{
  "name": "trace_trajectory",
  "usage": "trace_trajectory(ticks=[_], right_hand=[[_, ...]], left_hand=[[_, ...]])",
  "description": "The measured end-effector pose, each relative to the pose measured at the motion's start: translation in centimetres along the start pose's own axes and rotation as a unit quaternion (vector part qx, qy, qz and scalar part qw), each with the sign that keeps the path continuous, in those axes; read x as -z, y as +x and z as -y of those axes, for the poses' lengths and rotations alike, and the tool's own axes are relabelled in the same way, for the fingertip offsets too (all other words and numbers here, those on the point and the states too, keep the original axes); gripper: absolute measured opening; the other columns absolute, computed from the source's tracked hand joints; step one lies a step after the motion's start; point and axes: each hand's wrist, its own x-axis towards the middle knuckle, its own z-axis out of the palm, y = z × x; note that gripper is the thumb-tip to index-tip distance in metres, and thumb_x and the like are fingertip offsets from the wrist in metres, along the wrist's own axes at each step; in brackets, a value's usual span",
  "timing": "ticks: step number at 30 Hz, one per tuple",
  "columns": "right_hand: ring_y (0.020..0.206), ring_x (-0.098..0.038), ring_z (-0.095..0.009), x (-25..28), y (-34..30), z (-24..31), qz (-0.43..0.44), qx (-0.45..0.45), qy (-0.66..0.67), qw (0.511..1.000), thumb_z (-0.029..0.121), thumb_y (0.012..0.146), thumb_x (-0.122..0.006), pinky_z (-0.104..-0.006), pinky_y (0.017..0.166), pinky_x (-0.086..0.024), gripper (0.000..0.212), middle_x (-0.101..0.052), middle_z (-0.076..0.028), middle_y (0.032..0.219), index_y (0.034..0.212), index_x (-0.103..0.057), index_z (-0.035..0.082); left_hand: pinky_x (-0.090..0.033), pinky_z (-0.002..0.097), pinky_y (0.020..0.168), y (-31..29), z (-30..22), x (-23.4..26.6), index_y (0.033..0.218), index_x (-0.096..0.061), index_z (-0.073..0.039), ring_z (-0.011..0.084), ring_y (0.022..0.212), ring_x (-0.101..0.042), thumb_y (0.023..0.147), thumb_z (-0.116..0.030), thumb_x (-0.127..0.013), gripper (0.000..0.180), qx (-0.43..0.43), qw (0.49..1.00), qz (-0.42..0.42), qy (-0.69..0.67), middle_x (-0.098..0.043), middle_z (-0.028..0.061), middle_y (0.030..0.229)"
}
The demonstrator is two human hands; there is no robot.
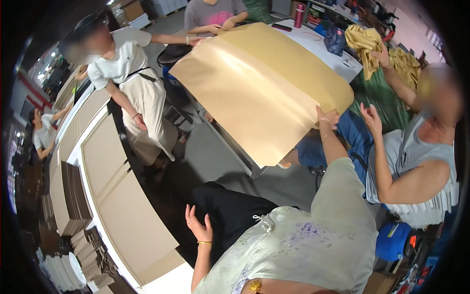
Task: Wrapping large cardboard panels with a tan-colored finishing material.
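A large, smooth gold sheet (245, 98) spans the middle, with a duller tan-gold stretch along its far side. It lies over a white table and juts out past the table's near edge. My right hand (328, 118) grips the sheet's right-hand edge, fingers closed on it. My left hand (199, 226) is raised at the lower middle, fingers apart and holding nothing, near a row of beige boards (132, 210). A co-worker's hand (198, 41) touches the sheet's far left corner.
Co-workers stand at left, behind the table and at right; the right one lifts gold cloth (364, 44) beside a green sack (382, 95). A red bottle (299, 15) and dark plastic bag (335, 41) stand on the white table (313, 41). Stacked boards (73, 196) lie left.
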Motion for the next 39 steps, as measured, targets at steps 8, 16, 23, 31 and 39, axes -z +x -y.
trace_trajectory(ticks=[8, 16, 23, 31, 39], right_hand=[[0.096, -0.057, -0.023, 0.0, 2.5, -1.5, 0.143, 0.078, 0.165, 0.973, 0.046, 0.069, -0.070, -0.0418, 0.085, -0.041, 0.050, -0.064, -0.012, 0.093, 0.103, -0.066, 0.010], [0.065, -0.056, -0.009, 1.2, -3.1, 0.6, 0.151, 0.163, 0.547, 0.807, 0.009, 0.077, -0.069, -0.0231, 0.059, -0.045, 0.010, -0.060, -0.002, 0.072, 0.079, -0.060, 0.005], [0.064, -0.052, -0.011, 13.1, -19.9, 2.1, 0.169, 0.511, 0.489, 0.687, -0.002, 0.075, -0.067, -0.0233, 0.060, -0.043, 0.014, -0.056, -0.005, 0.071, 0.073, -0.053, 0.002], [0.060, -0.054, -0.021, 19.3, -32.4, 1.6, 0.227, 0.705, 0.464, 0.485, 0.004, 0.063, -0.073, -0.0334, 0.055, -0.040, 0.023, -0.057, -0.003, 0.071, 0.069, -0.052, 0.009], [0.061, -0.052, -0.020, 18.6, -40.9, 1.1, 0.263, 0.750, 0.456, 0.400, 0.008, 0.067, -0.064, -0.0321, 0.057, -0.038, 0.014, -0.053, -0.002, 0.068, 0.066, -0.050, 0.010]], left_hand=[[-0.033, 0.0392, 0.098, -2.1, 0.1, -2.3, 0.116, -0.049, -0.002, 0.0350, 0.117, -0.043, 0.075, -0.006, -0.063, 0.043, 0.029, 0.994, -0.022, -0.105, -0.038, 0.0187, 0.135], [-0.038, 0.0348, 0.087, -3.3, 1.5, -1.6, 0.106, -0.057, -0.004, 0.0230, 0.087, -0.058, 0.077, -0.006, -0.062, 0.030, 0.140, 0.985, 0.003, -0.104, -0.064, 0.0060, 0.087], [-0.040, 0.0356, 0.093, 3.5, -8.9, 0.8, 0.099, -0.059, -0.002, 0.0280, 0.103, -0.054, 0.072, -0.004, -0.065, 0.028, -0.072, 0.971, -0.134, -0.186, -0.059, 0.0143, 0.106], [-0.041, 0.0266, 0.080, 4.4, -15.0, 2.5, 0.096, -0.046, -0.006, 0.0117, 0.087, -0.049, 0.074, -0.009, -0.071, 0.034, 0.042, 0.835, -0.049, -0.546, -0.049, 0.0039, 0.094], [-0.041, 0.0209, 0.067, 1.2, -11.9, 7.5, 0.088, -0.049, -0.010, 0.0053, 0.073, -0.050, 0.085, -0.019, -0.064, 0.018, 0.262, 0.797, -0.067, -0.540, -0.053, -0.0017, 0.080]])
